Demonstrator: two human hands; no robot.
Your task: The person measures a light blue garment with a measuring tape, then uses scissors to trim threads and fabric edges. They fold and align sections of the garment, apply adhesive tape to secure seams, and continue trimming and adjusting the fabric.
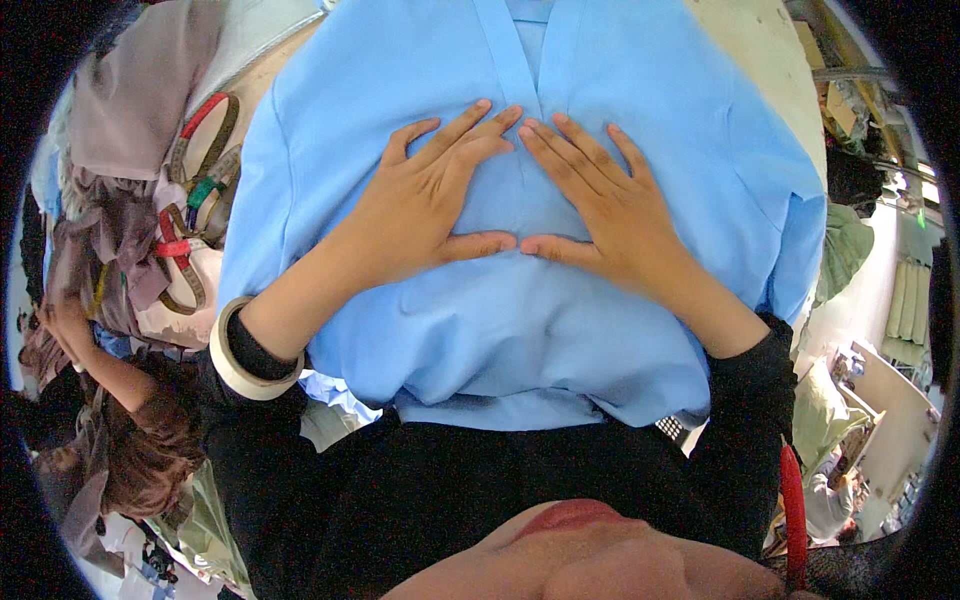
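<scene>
Mostly covered, one pale worktop point(768, 45) carries one light-blue garment point(540, 330), spread directly before the person. Its long axis runs away from the body, the single V-shaped neck opening point(505, 50) pointing to the far side. Two hands rest on it: the left hand point(428, 185) and right hand point(615, 200) lie flat, fingers splayed, gripping nothing, thumb tips just beside each other. One cream ring point(230, 372) encircles the left forearm point(320, 275).
</scene>
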